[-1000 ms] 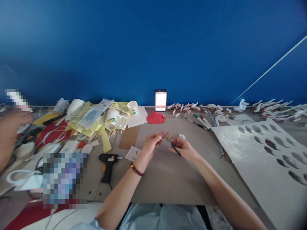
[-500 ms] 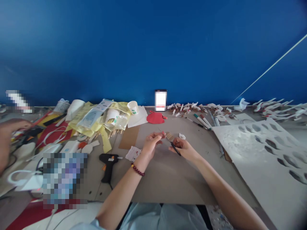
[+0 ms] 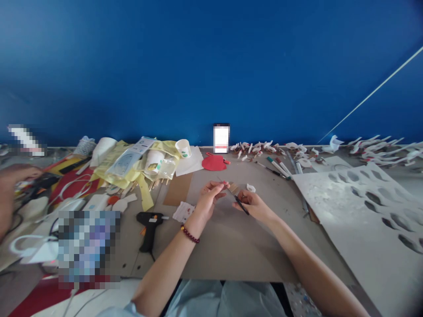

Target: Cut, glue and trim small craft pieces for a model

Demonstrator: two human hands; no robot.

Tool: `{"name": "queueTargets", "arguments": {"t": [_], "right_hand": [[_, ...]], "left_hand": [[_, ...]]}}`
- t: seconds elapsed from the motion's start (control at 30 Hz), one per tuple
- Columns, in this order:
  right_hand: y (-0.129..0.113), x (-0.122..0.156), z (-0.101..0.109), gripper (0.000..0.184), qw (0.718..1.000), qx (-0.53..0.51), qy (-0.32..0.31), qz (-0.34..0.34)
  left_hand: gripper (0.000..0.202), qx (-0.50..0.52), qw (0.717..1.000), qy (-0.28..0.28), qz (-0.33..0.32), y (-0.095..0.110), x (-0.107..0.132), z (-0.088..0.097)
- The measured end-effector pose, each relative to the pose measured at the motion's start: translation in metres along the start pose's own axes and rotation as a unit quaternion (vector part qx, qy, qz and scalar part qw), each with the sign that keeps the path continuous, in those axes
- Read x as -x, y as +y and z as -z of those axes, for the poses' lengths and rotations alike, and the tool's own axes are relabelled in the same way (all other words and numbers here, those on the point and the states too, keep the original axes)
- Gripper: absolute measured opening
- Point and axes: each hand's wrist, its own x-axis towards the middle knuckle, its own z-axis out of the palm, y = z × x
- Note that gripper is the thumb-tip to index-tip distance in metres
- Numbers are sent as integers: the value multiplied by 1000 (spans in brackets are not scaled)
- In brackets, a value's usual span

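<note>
My left hand (image 3: 211, 196), with a dark bead bracelet (image 3: 190, 234) at the wrist, is closed in a pinch. A tiny red piece shows at its fingertips, partly hidden by the fingers. Just to the right, my right hand (image 3: 253, 204) grips a slim black-handled tool (image 3: 243, 206). The tool's thin metal blade runs up and left to my left fingertips; its exact kind is unclear. Beyond the hands lies a red sheet (image 3: 214, 162) with a red pen on it. A small white piece (image 3: 250, 188) sits behind my right hand.
A black glue gun (image 3: 148, 229) lies left of my forearm. Paper cups (image 3: 183, 149), yellow paper and cables crowd the left side, where another person's hand (image 3: 24, 174) reaches in. White bird figures (image 3: 333, 144) line the back right. A white cut-out sheet (image 3: 330, 207) covers the right.
My left fingers have shifted very slightly around the red piece, and less of it shows. Both arms and the black-handled tool stay almost in place.
</note>
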Motion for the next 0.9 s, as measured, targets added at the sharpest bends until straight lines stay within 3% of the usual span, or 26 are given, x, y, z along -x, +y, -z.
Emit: {"name": "queueTargets", "arguments": {"t": [0.33, 0.6, 0.9], "right_hand": [[3, 0, -1, 46, 1000, 10, 2, -12], [2, 0, -1, 48, 1000, 14, 9, -9], [-11, 3, -2, 47, 999, -1, 9, -42]], "left_hand": [[26, -3, 1000, -1, -28, -3, -1, 3], [30, 3, 1000, 3, -10, -1, -1, 1], [23, 73, 997, -34, 21, 2, 2, 0]]}}
